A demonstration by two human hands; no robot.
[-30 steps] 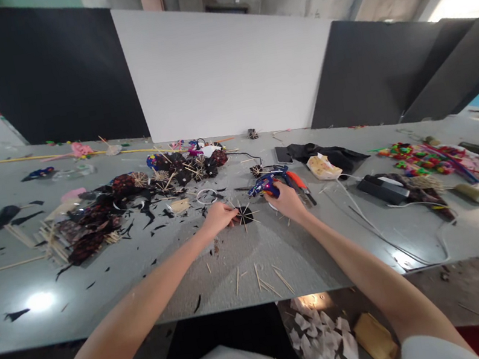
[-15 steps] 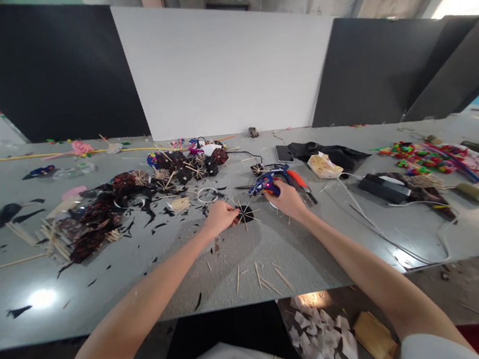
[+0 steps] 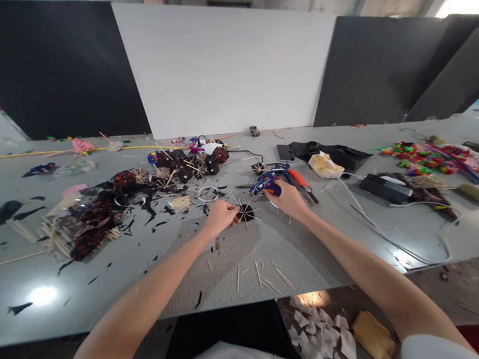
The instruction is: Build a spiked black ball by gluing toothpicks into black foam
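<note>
My left hand (image 3: 222,216) is closed at the edge of a small black disc (image 3: 247,213) with thin wooden sticks fanned across it like spokes, pinching it between thumb and fingers. To the right, my right hand (image 3: 287,199) wraps round a blue hot glue gun (image 3: 263,184), whose nozzle points left, above and beyond the disc. A utility knife with an orange handle (image 3: 298,177) lies just beyond my right hand. Several loose sticks (image 3: 259,274) are scattered on the table in front of me.
Dark patterned bundles and stick-covered pieces (image 3: 182,167) crowd the left and back. A white ring (image 3: 208,193) lies behind my left hand. On the right are a white cable (image 3: 368,222), a dark box (image 3: 385,188) and colourful pompoms (image 3: 424,158). White and black panels (image 3: 228,59) stand behind.
The view has shifted very slightly. Both hands keep their places, the left at the disc and the right on the glue gun.
</note>
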